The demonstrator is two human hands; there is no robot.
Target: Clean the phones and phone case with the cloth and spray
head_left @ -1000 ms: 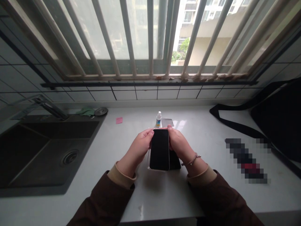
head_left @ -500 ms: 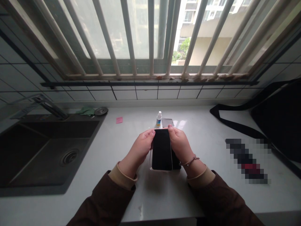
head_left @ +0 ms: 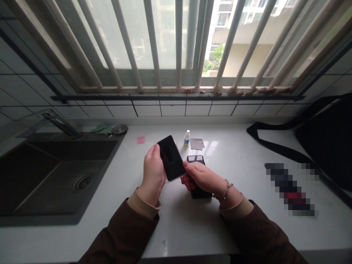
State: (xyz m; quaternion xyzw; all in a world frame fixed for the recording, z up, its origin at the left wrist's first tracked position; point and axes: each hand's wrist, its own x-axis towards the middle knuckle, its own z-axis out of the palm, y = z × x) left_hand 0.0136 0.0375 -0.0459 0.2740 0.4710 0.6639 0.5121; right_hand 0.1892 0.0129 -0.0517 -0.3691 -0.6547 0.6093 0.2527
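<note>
A black-screened phone [head_left: 172, 158] in a clear case hangs tilted above the counter, its top leaning left. My left hand [head_left: 153, 172] grips its left edge, thumb on the upper left side. At its lower right corner, my right hand [head_left: 200, 175] pinches the edge with thumb and fingers. Under my right hand a second black phone [head_left: 202, 193] lies on the counter, partly covered. A small white bottle [head_left: 187, 139] stands behind the phones, beside a folded grey cloth [head_left: 197, 143].
A dark sink [head_left: 93, 146] with a faucet [head_left: 62, 123] is at the left. Near it lie a green cloth [head_left: 101, 129], a metal strainer [head_left: 120, 129] and a pink note [head_left: 140, 139]. A black bag [head_left: 327, 135] with a strap and a blurred-out item [head_left: 291, 189] are at the right.
The held phone has moved left and up and turned to a tilt. My right hand has shifted from its upper right side to its lower right corner, and more of the second phone shows.
</note>
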